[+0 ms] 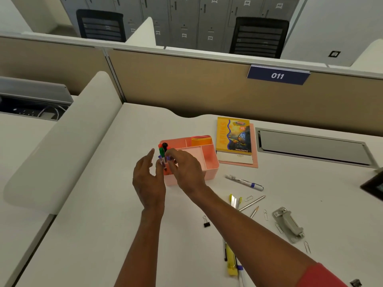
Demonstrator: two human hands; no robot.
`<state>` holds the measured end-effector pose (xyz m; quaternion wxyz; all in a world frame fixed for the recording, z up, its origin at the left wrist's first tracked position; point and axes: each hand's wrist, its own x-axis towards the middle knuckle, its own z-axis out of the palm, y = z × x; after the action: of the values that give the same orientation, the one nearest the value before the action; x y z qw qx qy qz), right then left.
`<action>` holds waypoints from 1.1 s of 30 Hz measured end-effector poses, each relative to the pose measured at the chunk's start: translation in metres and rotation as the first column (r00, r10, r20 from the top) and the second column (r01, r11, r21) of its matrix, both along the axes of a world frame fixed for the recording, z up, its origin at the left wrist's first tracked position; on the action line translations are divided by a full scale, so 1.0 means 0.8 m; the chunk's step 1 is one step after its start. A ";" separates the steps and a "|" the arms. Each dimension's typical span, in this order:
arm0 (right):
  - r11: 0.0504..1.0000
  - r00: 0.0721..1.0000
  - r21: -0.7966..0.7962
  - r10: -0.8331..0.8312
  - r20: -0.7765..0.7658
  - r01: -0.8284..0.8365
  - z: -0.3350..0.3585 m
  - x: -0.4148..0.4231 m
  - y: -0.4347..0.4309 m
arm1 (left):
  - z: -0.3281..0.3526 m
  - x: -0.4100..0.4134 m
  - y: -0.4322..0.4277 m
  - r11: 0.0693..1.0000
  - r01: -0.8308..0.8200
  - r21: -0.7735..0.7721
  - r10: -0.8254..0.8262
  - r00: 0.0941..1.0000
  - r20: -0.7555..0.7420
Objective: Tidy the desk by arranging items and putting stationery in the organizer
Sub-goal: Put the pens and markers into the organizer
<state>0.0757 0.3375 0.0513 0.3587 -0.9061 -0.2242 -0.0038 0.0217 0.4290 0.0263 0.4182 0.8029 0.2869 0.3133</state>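
Observation:
A pink desk organizer (209, 160) stands on the white desk (99, 214). Its front left compartment holds upright markers (163, 151) with red, green and black caps. My right hand (184, 169) pinches a purple-capped marker over that compartment. My left hand (148, 179) hovers just left of the organizer, fingers apart, holding nothing. Yellow sticky notes (201, 140) stand in a back compartment. Loose on the desk to the right lie a blue-banded marker (244, 182), pencils (251, 204), a binder clip (206, 222), paper clips (266, 214) and a grey stapler (289, 223).
A yellow exercise book (234, 137) lies on a pink folder (253, 162) right of the organizer. A grey cable hatch (310, 146) sits at the back right. A yellow highlighter and pens (231, 259) lie near the front edge. A dark frame (373, 186) is at the right edge.

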 end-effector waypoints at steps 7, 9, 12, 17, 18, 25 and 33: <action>0.979 0.999 -0.202 -0.027 0.045 0.035 -0.019 0.001 0.013 | -0.001 -0.016 0.002 0.993 -0.012 0.118 0.016 0.999 -0.030; 0.983 0.999 -0.180 -0.027 0.046 0.035 -0.019 -0.001 0.013 | -0.001 -0.021 0.000 0.993 -0.005 0.116 0.009 0.999 -0.035; 0.993 0.997 -0.105 -0.046 0.055 0.052 -0.015 -0.009 0.000 | -0.001 -0.027 -0.015 0.991 0.033 0.133 -0.029 0.999 -0.030; 0.968 0.971 0.094 -0.237 0.017 0.234 -0.035 -0.037 -0.065 | -0.014 -0.029 -0.069 0.974 0.153 0.170 -0.146 0.988 -0.054; 0.960 0.965 0.106 -0.262 0.009 0.260 -0.043 -0.043 -0.084 | -0.017 -0.029 -0.084 0.961 0.202 0.187 -0.196 0.979 -0.052; 0.903 0.903 -0.090 -0.426 -0.060 0.420 -0.096 -0.039 -0.234 | -0.047 -0.030 -0.182 0.857 0.512 0.060 -0.495 0.850 -0.178; 0.882 0.901 -0.338 -0.400 -0.168 0.329 -0.127 0.009 -0.312 | -0.084 -0.015 -0.234 0.725 0.682 -0.092 -0.653 0.641 -0.404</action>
<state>0.0826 0.0880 -0.0504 0.2328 -0.9701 -0.0028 0.0690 0.0097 0.2420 -0.0412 0.4063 0.9124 0.0400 -0.0286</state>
